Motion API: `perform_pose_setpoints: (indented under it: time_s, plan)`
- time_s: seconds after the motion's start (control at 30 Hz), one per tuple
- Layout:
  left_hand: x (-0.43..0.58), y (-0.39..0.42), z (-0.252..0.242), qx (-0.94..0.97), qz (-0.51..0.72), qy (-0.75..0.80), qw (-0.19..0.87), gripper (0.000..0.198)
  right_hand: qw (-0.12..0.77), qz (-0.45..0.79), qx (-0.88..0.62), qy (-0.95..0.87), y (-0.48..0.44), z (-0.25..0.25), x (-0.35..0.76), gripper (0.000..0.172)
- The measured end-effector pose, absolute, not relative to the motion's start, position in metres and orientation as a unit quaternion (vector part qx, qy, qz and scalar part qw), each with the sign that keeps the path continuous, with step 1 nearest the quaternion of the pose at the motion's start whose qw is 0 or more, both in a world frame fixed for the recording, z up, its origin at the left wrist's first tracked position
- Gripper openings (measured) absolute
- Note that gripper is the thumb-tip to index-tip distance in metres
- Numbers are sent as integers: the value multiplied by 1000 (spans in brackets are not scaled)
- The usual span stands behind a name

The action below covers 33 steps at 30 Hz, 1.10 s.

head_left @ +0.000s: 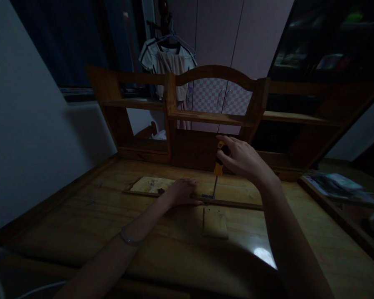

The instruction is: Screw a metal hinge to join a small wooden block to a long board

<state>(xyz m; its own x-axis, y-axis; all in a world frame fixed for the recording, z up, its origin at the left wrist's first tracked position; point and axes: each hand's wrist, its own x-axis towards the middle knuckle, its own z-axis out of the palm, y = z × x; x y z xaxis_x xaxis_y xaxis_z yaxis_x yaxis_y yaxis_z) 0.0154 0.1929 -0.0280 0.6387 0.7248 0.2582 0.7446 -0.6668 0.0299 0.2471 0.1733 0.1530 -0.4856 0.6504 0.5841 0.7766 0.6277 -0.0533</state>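
Observation:
My right hand [237,157] is wrapped round the yellow and black handle of a screwdriver [218,169]. The shaft points down, and its tip meets a small metal hinge [208,196] at the front edge of a long wooden board [237,195]. My left hand [183,192] lies on that board just left of the hinge, its thumb along the near edge and its fingers stretched over the top. Closer to me, a small square wooden piece [215,224] with two holes near its far edge rests on the desktop.
The wooden desktop [112,216] spreads beneath, backed by a wooden shelf unit [212,118]. A dark patch marks the board's left part. To the right lie papers and plastic-wrapped items [339,185]. Behind hang clothes [171,62] before a pink wardrobe [218,37].

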Motion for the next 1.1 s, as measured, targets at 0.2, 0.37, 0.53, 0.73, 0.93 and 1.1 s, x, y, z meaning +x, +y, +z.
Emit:
perform_pose_setpoints:
  time_s: [0.2, 0.37, 0.53, 0.73, 0.93, 1.1]
  plan:
    - [17, 192, -26, -905, -120, -407, 37, 81, 295, -143, -419, -847, 173, 152, 244, 29]
    - [18, 190, -21, -905, -112, -411, 24, 76, 295, -143, -426, -843, 171, 152, 242, 23]
    - [18, 189, -21, -904, -112, -411, 30, 78, 285, -107, -407, -861, 168, 153, 243, 31]
    - [18, 191, -23, -905, -115, -408, 32, 76, 299, -71, -385, -870, 171, 153, 246, 31]
    - [17, 191, -23, -909, -130, -394, 37, 74, 302, -51, -363, -880, 172, 153, 246, 31]
    - [18, 191, -22, -910, -126, -394, 37, 74, 309, -48, -363, -878, 171, 154, 247, 30]
